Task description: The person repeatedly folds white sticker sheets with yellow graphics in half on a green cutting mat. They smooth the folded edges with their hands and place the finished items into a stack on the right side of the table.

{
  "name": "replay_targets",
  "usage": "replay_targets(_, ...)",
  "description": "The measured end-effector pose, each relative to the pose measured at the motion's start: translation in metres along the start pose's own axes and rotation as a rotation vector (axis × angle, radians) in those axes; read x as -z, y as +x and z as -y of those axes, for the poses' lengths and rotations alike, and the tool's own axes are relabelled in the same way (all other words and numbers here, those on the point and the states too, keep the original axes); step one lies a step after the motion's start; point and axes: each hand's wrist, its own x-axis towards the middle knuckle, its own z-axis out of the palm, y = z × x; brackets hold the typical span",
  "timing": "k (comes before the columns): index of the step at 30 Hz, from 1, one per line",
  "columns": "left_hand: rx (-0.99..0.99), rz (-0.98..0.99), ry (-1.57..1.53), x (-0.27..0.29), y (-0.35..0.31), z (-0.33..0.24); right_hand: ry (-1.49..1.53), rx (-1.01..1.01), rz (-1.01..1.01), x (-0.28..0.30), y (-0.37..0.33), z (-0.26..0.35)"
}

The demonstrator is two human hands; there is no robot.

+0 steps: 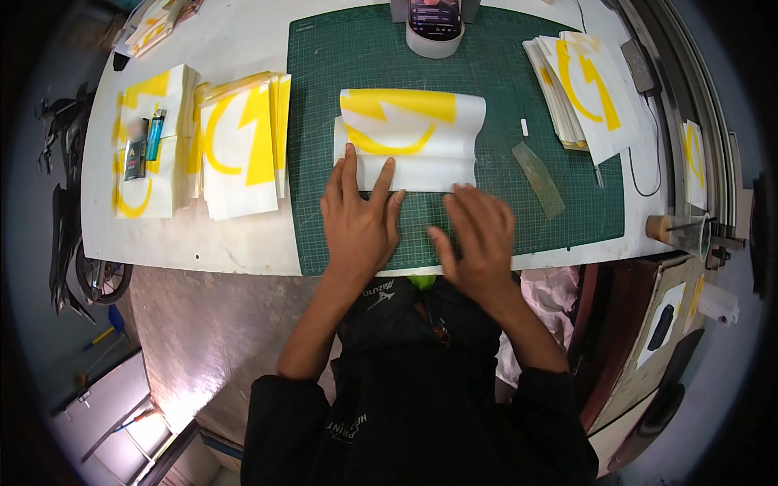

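A white paper sheet [454,125] with yellow printed shapes lies on the green cutting mat [389,65] in front of me. Its upper part curls over, and a creased strip runs along the near edge. My left hand [361,211] rests on the sheet's lower left with the fingers spread, pressing it down. At the near right corner is my right hand [482,239], its fingertips by the edge and the thumb held apart. Whether those fingertips touch the paper I cannot tell.
Stacks of similar printed paper [243,146] lie left of the mat, with a turquoise lighter [156,134] on the outermost one. Another stack [579,97] sits at the mat's right. A phone [435,18] stands at the back; a translucent strip [538,180] lies right of the sheet.
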Motion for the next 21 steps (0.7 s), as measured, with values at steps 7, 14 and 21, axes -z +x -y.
replay_targets(7, -0.03, 0.034, 0.072, 0.003, 0.005, 0.003, -0.087, -0.08, 0.248, -0.02, -0.001, 0.034)
replay_targets(14, -0.023, 0.085, 0.078, 0.006, 0.007, 0.006, -0.098, -0.107, 0.255, -0.029, -0.002, 0.031)
replay_targets(21, -0.03, 0.113, 0.085, 0.009, 0.01, 0.008, -0.104, -0.098, 0.286, -0.025, 0.005, 0.026)
